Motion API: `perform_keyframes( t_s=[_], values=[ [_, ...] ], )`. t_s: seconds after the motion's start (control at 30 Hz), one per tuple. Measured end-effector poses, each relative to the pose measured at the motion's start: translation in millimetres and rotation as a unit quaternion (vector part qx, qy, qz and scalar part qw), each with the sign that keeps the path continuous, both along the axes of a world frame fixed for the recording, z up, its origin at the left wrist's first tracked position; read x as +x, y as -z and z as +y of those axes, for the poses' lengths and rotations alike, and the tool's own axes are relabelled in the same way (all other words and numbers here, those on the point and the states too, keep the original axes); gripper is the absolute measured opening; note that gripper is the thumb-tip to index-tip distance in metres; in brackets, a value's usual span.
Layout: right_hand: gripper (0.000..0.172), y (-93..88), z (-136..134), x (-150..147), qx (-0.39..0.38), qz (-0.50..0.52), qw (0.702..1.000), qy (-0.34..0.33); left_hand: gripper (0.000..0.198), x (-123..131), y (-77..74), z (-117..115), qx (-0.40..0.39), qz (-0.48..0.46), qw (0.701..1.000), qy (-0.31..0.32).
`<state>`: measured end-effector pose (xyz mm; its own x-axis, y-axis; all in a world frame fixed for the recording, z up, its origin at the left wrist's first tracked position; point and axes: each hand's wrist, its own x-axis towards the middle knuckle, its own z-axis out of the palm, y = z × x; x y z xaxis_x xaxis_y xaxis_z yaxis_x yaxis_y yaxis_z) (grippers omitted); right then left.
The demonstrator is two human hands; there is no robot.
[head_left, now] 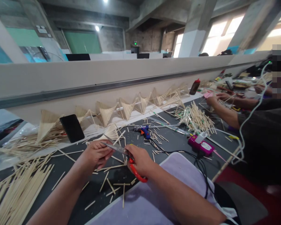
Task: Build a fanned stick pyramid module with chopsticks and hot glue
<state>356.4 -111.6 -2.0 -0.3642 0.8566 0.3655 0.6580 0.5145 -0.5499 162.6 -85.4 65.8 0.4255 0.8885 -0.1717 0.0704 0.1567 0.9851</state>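
In the middle of the head view, my right hand [140, 159] is closed round the red handles of a pair of scissors [135, 171]. The blades point left and stand apart, close to the fingertips of my left hand [99, 153]. Its fingers are pinched on a thin wooden stick [119, 137], which crosses at the blades. Just behind the hands is a fan-shaped stick model [111, 132]; whether my left hand also touches it I cannot tell. Short cut sticks [111, 186] lie scattered on the dark table below.
A blue glue gun [145, 132], a black phone [72, 128] and a magenta power strip [200, 145] with cables lie around. Stick bundles [21, 193] are at left, a stick pile [199, 116] at right. Twisted stick models [127, 108] line the partition. A co-worker's hand [212, 100] is at right.
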Motion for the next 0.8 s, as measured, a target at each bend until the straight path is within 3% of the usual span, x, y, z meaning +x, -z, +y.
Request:
perform_keyframes(
  t_s=[0.17,0.37,0.43,0.6,0.8],
  values=[
    [0.025,3.1,0,-2,-0.019,0.015,1.000,0.011,0.023,-3,4.1,7,-0.032,0.002,0.999,0.018],
    [0.024,1.7,1,-4,-0.045,0.022,0.998,0.043,0.018,8,1.3,3,0.101,0.091,0.989,-0.054],
    [0.027,1.2,2,-4,-0.032,0.017,0.999,0.038,0.019,10,-1.3,-1,0.110,0.091,0.988,-0.066],
    [0.038,2.6,2,-2,-0.020,0.046,0.999,-0.006,0.025,6,0.4,-4,0.018,0.016,0.999,-0.020],
    [0.035,5.9,0,-1,-0.027,0.057,0.998,-0.014,0.020,1,-0.1,-4,-0.048,-0.049,0.998,0.006]
  ],
)
